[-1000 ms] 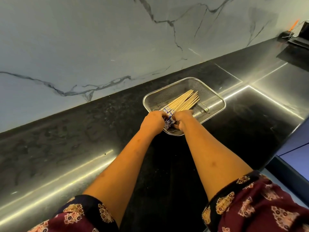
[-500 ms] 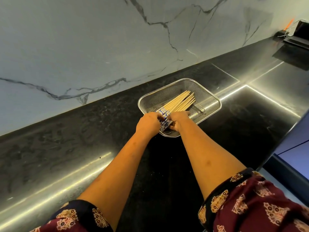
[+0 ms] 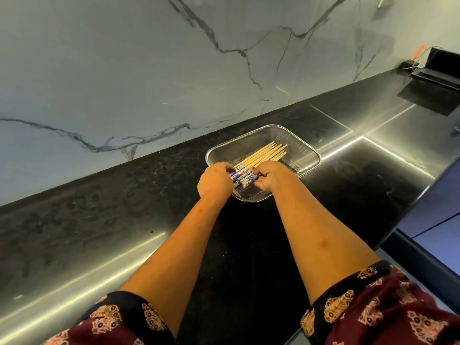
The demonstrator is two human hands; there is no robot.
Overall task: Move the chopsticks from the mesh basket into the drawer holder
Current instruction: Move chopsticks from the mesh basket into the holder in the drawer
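A rectangular metal mesh basket [image 3: 302, 148] sits on the black counter near the marble wall. Several wooden chopsticks [image 3: 267, 154] with blue-and-white patterned ends lie in it as a bundle, tips pointing to the far right. My left hand [image 3: 215, 181] closes on the patterned ends from the left. My right hand [image 3: 271, 175] grips the same ends from the right. The bundle's near ends show between the two hands. No drawer holder is in view.
The glossy black counter [image 3: 124, 220] runs left to right below a white marble backsplash [image 3: 149, 70]. A black device with cables [image 3: 438, 68] stands at the far right. A blue cabinet front [image 3: 438, 235] lies below the counter's right edge.
Both hands stay on the patterned ends of the chopsticks and have gathered them into a tighter bundle. The camera has shifted slightly, so the basket appears a little further left.
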